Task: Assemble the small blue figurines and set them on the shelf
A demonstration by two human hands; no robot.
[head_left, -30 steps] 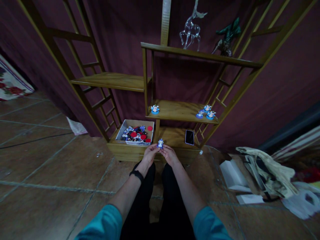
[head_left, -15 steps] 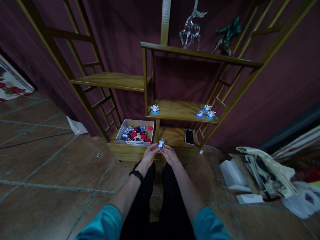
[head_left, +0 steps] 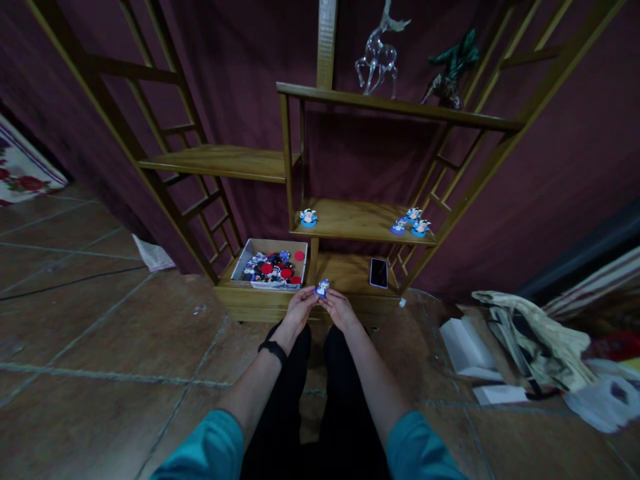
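Observation:
Between my two hands is a small purple and white figurine [head_left: 323,288] on a round purple base. The fingertips of my left hand [head_left: 301,308] pinch its left side, and those of my right hand [head_left: 339,311] pinch its right side. It is held in front of the low shelf. To the left stands an open cardboard box [head_left: 274,285] with a jumble of figurine parts and several red discs [head_left: 286,273]. On the shelf above, a blue-based figurine [head_left: 308,218] stands at the left end. A purple figurine [head_left: 399,226] and two blue ones [head_left: 421,228] cluster at the right end.
A phone [head_left: 379,273] lies on the low shelf at the right. The top shelf [head_left: 350,97] of the wooden rack carries a clear deer statue [head_left: 379,60] and a dark green statue [head_left: 451,70]. Cloth bags [head_left: 540,340] and white boxes [head_left: 467,350] lie on the floor at right.
The figurine has turned and tilted slightly between my fingers. My hands stay in almost the same place, and the view has shifted very slightly.

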